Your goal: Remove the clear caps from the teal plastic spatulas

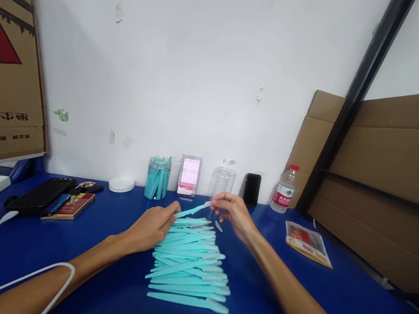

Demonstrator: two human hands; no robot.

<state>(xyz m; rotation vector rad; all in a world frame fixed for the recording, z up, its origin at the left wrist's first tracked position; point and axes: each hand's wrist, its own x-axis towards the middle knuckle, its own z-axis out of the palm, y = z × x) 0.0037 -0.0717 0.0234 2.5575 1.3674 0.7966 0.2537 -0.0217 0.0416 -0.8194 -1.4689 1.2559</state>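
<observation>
A turquoise eyebrow razor [193, 211] is held level above the table between my two hands. My left hand [153, 225] pinches its handle end, and the fingers of my right hand [232, 213] are closed on the whitish cap [207, 205] at its blade end. Just below lies a spread pile of several similar razors [188, 260], handles to the left and capped ends to the right. One razor [187, 301] rests apart at the near side of the pile. By my right hand a small loose clear cap [218, 226] lies on the table.
Along the wall stand a clear jar of razors [157, 179], a lit phone [189, 176], a clear jar [223, 182], a dark phone [251, 190] and a water bottle [284, 189]. A white lid [121, 184] lies left, a packet [308, 243] right. A white cable [69, 275] crosses my left forearm.
</observation>
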